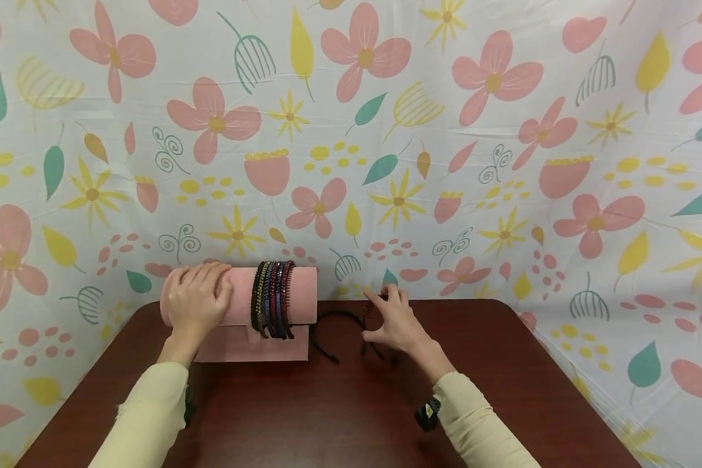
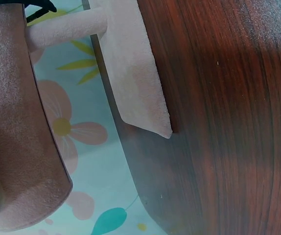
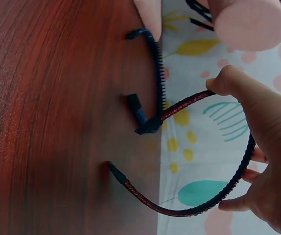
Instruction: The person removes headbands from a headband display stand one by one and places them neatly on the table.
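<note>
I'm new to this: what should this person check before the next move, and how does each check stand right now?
1. Left hand on the roll: ok.
2. Base resting on the table: ok.
3. Right hand touching the red headband: ok.
4. Red headband fully clear of the table: cannot tell.
5. Red headband free of the blue headband: cannot tell; they overlap in the right wrist view.
6. Bare room on the roll beside its row of headbands: ok, pink shows on both sides.

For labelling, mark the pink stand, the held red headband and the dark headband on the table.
Pink stand (image 1: 242, 296): head view, roll surface.
Held red headband (image 3: 199, 210): right wrist view, lower curve.
Dark headband (image 3: 158, 63): right wrist view, toothed side.
</note>
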Tool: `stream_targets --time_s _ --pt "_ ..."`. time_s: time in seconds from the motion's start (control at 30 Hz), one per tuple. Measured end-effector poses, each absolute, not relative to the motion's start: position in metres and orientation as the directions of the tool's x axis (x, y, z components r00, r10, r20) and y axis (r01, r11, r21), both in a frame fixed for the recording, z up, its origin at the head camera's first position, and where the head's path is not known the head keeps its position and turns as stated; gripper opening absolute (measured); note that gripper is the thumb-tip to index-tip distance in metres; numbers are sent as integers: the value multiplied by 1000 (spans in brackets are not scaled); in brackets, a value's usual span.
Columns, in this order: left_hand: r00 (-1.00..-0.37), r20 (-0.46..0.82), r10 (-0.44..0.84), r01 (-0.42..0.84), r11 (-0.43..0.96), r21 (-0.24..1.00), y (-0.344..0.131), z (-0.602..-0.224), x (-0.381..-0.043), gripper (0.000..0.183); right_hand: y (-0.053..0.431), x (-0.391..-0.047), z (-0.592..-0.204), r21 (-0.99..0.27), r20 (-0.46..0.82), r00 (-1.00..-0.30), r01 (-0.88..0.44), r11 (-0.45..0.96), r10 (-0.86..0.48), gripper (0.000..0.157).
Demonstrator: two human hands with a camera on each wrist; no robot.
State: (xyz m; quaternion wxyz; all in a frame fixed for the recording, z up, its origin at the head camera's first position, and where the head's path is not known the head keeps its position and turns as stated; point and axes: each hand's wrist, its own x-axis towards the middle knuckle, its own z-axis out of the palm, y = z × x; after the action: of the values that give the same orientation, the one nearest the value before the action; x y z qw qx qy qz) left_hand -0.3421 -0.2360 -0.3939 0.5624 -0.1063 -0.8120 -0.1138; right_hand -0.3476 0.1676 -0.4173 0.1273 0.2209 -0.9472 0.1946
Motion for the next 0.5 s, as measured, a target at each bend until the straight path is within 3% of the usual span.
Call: stream_targets --time_s 0.5 --pt "-350 936 42 300 951 69 -237 -394 -342 39 173 -363 -436 -336 303 -891 -432 837 -338 78"
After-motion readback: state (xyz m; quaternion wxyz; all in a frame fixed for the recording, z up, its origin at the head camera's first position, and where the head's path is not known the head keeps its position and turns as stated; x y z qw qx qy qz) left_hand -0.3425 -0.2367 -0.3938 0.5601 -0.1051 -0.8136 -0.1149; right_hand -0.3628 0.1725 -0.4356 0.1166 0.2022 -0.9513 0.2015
